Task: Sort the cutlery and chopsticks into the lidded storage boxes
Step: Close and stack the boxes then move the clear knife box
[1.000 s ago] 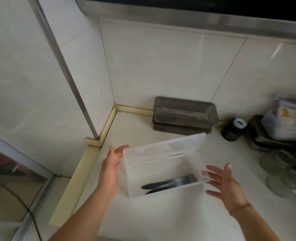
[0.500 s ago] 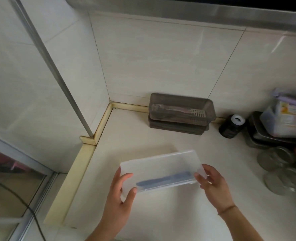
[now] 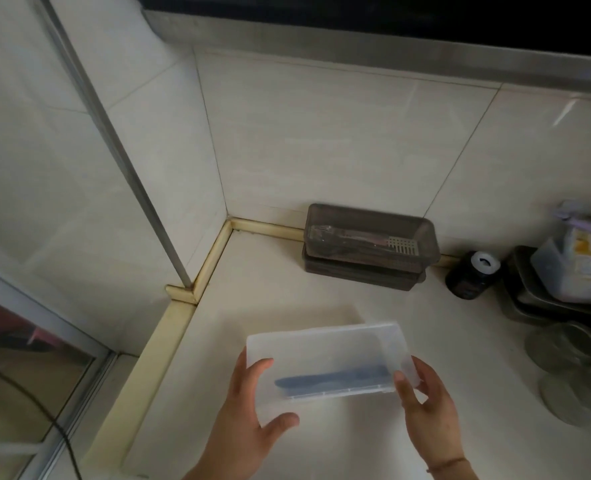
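Clear box (image 3: 325,355) between both hands

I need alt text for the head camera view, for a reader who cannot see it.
Two hands hold a closed translucent plastic box with dark cutlery inside, over a pale counter: the left hand grips its left end, the right hand its right end. A smoky lidded box stands at the tiled wall.

The frosted translucent plastic box (image 3: 325,358), smoky dark plastic box (image 3: 368,245) and glossy wall tiles (image 3: 322,133) look smooth.
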Demonstrator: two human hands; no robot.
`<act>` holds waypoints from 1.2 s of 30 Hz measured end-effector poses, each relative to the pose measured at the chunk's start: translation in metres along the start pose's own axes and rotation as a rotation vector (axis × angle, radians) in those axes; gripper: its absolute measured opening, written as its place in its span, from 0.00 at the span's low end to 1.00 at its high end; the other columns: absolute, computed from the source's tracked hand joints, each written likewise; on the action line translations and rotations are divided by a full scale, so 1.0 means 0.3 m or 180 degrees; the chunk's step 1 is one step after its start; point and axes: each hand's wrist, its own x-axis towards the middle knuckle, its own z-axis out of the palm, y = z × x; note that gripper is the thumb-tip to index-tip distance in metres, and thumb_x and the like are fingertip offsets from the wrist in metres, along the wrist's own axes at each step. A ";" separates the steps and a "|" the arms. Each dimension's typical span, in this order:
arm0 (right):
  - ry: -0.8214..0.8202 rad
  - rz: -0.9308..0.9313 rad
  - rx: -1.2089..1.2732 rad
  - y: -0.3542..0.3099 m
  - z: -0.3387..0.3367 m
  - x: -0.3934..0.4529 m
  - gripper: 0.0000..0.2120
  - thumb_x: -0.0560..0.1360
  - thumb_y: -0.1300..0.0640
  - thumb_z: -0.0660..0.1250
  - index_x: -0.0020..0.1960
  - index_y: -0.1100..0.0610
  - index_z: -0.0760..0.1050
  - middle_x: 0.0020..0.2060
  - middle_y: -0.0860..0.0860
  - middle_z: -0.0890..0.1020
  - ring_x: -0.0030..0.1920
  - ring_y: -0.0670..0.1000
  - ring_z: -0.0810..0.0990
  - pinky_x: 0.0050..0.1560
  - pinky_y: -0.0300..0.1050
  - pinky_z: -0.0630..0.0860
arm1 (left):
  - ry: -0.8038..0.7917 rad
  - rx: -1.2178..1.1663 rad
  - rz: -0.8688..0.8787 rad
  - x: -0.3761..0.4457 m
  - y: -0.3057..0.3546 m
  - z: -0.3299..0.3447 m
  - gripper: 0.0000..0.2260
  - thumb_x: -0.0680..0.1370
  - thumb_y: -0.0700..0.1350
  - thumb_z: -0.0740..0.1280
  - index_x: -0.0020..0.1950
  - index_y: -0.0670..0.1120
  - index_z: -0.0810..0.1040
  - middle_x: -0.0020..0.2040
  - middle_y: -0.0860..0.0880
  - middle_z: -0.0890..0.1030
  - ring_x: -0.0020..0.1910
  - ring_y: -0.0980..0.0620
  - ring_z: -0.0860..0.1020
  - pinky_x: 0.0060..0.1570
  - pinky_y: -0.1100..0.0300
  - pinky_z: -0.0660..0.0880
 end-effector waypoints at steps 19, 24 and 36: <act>-0.0169 0.0840 0.1479 -0.219 -0.102 0.607 0.26 0.74 0.36 0.60 0.68 0.45 0.67 0.65 0.47 0.72 0.63 0.52 0.70 0.59 0.54 0.71 | -0.0243 -0.1952 -0.0981 0.765 0.264 -0.057 0.27 0.80 0.61 0.57 0.76 0.52 0.60 0.76 0.51 0.63 0.73 0.50 0.63 0.72 0.51 0.59; -0.0791 0.1281 0.1866 -0.196 -0.034 0.734 0.22 0.73 0.38 0.64 0.62 0.49 0.72 0.61 0.51 0.76 0.61 0.55 0.73 0.64 0.57 0.68 | -0.0880 -0.1715 -0.1289 0.878 0.267 0.054 0.16 0.78 0.63 0.60 0.60 0.56 0.75 0.66 0.52 0.76 0.64 0.52 0.73 0.66 0.55 0.65; -0.0303 0.0844 0.1562 -0.297 -0.079 0.714 0.11 0.73 0.46 0.68 0.44 0.54 0.78 0.46 0.55 0.82 0.46 0.54 0.79 0.45 0.47 0.77 | -0.0210 -0.1180 -0.0901 0.866 0.291 0.017 0.25 0.71 0.68 0.65 0.53 0.49 0.81 0.52 0.52 0.84 0.54 0.51 0.81 0.61 0.48 0.74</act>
